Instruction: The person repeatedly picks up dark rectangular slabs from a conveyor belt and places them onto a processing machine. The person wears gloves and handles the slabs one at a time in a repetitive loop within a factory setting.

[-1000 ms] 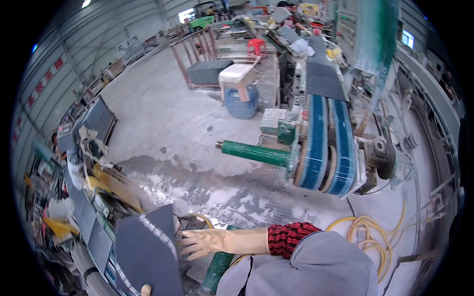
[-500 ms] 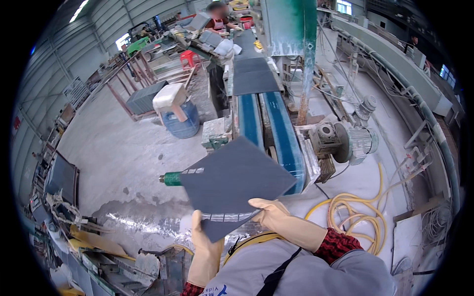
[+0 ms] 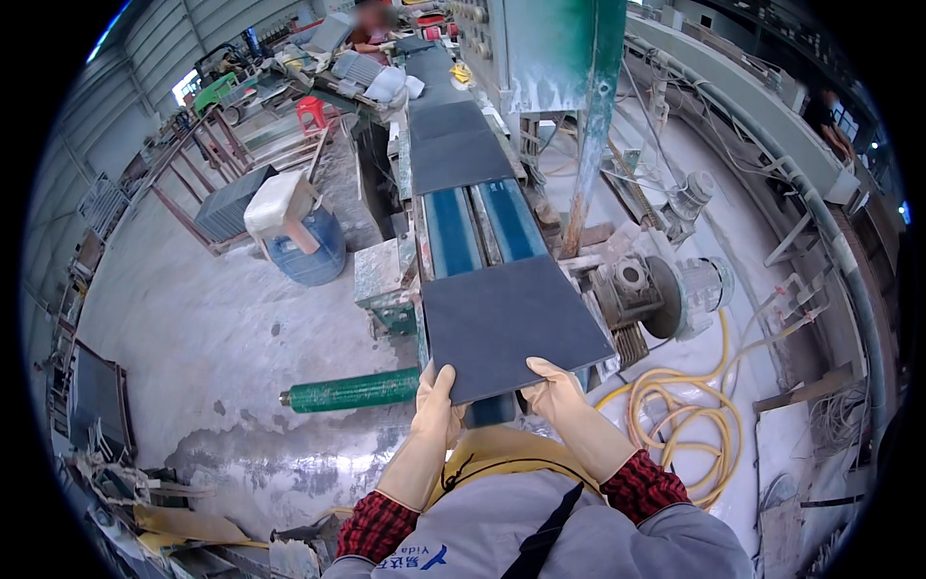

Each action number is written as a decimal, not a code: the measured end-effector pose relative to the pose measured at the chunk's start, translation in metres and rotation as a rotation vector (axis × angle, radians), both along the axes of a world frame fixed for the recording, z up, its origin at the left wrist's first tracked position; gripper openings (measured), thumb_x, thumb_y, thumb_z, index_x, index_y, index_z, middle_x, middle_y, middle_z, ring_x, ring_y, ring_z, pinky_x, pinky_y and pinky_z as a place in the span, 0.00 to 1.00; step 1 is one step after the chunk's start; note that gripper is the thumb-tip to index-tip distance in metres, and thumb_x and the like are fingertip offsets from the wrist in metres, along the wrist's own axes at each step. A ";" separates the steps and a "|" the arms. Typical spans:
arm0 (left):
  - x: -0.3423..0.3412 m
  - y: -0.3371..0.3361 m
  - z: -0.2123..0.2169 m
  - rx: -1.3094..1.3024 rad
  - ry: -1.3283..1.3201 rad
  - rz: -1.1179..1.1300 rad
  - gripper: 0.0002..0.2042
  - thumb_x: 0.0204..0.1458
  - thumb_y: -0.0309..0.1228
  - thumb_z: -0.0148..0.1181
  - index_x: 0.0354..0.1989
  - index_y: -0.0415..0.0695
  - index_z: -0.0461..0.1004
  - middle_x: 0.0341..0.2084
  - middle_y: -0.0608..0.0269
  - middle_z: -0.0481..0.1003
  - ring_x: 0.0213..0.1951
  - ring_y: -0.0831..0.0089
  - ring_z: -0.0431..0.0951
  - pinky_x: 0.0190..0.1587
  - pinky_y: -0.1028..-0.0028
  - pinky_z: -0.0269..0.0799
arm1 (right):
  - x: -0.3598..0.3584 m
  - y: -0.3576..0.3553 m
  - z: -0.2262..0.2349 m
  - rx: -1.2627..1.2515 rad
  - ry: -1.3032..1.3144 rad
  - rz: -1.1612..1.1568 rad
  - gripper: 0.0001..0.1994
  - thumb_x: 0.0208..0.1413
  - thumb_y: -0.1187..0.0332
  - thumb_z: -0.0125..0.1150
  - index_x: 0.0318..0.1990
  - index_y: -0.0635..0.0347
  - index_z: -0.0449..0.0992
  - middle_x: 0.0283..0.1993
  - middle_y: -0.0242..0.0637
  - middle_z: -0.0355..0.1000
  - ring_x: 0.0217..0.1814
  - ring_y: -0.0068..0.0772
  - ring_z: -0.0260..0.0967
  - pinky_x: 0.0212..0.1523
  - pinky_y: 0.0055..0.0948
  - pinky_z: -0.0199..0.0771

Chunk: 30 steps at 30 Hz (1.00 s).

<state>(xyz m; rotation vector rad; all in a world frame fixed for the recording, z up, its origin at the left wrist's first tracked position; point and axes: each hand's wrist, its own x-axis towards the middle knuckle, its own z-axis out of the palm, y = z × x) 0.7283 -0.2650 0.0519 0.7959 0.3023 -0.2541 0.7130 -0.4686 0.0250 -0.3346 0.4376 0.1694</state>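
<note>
Blue belts (image 3: 455, 236) run toward twelve o'clock, while left hand (image 3: 439, 410) and right hand (image 3: 558, 396) clamp fingers on the tile (image 3: 511, 323), probably for balance.

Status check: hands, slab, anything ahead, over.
Left hand, right hand: both gripping dark slab at near edge. Slab over blue belts. Another slab farther along the belts.

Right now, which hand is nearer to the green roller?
Left. The left hand, gripping the dark grey slab at its near left corner, appears beside the right end of the green roller; the right hand, on the slab's near edge, is farther right.
</note>
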 end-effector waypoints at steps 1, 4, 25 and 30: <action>0.012 0.001 -0.003 0.008 0.009 0.004 0.21 0.63 0.27 0.49 0.64 0.41 0.59 0.51 0.56 0.71 0.46 0.67 0.78 0.44 0.72 0.81 | 0.011 0.002 -0.004 -0.006 0.006 -0.018 0.14 0.56 0.82 0.55 0.50 0.67 0.69 0.51 0.44 0.71 0.53 0.42 0.73 0.51 0.38 0.78; 0.051 0.011 -0.020 -0.005 0.067 -0.098 0.25 0.63 0.27 0.48 0.68 0.46 0.52 0.57 0.60 0.67 0.55 0.69 0.72 0.53 0.70 0.76 | 0.045 0.012 -0.011 -0.055 -0.019 -0.069 0.12 0.56 0.82 0.55 0.48 0.66 0.71 0.49 0.44 0.72 0.52 0.42 0.74 0.51 0.37 0.79; 0.261 -0.003 -0.041 -0.135 0.166 -0.086 0.16 0.65 0.28 0.41 0.54 0.26 0.58 0.54 0.37 0.67 0.55 0.55 0.73 0.59 0.67 0.73 | 0.305 0.020 -0.052 -0.103 0.153 -0.250 0.11 0.54 0.84 0.55 0.45 0.67 0.73 0.48 0.42 0.73 0.48 0.42 0.75 0.50 0.37 0.80; 0.277 -0.008 -0.039 -0.098 0.214 -0.060 0.17 0.65 0.28 0.41 0.55 0.27 0.53 0.53 0.37 0.67 0.55 0.52 0.74 0.59 0.66 0.74 | 0.323 0.015 -0.055 -0.106 0.171 -0.255 0.11 0.55 0.83 0.54 0.46 0.71 0.72 0.50 0.46 0.72 0.51 0.45 0.74 0.52 0.40 0.79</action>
